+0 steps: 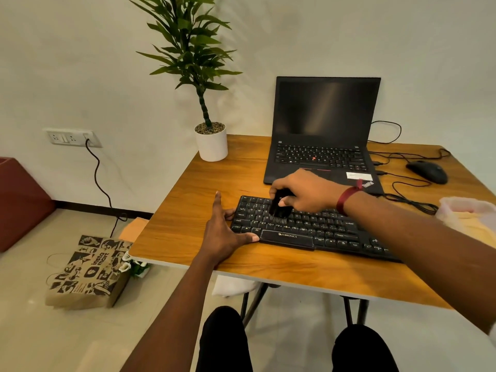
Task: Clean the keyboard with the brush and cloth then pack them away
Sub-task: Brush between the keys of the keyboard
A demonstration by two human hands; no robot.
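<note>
Keyboard [308, 229], black, at table's [188, 210] 6 o'clock edge. Right hand [303, 193] grips brush [279, 208], bristles on keys; left hand [222, 232], fingers straight, braces its 9 o'clock end. Pouch [469, 214], 3 o'clock: yellow contents.

A wooden table [204, 189] stands before a white wall [80, 63], a red seat [18, 200] on the pale floor [32, 331] at left.

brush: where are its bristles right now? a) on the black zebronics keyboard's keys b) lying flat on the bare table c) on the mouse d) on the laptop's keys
a: the right hand holds the brush with its bristles down on the left half of the keyboard, whose left end the left hand touches.
</note>
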